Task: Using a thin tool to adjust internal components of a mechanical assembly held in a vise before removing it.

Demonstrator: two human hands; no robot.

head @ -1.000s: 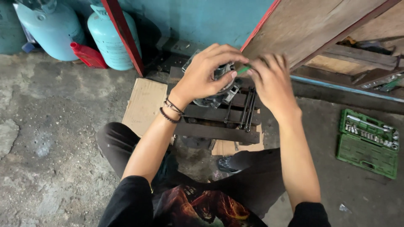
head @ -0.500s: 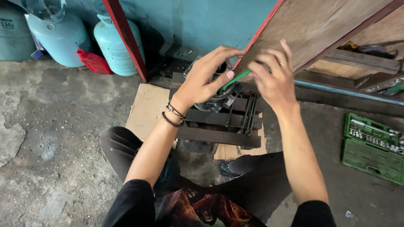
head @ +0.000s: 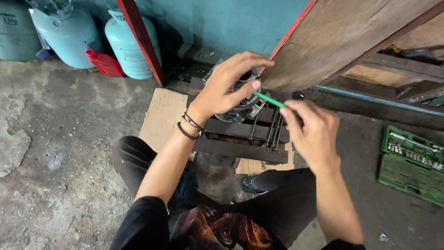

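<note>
Left hand [head: 226,88] clamps over round metal motor part [head: 240,104] on dark wooden stand [head: 240,139] beneath it, right hand [head: 312,134] pinches thin green rod [head: 268,99] aimed at part, tip touching, not yet seated, green socket set [head: 411,164] well right, untouched.
</note>
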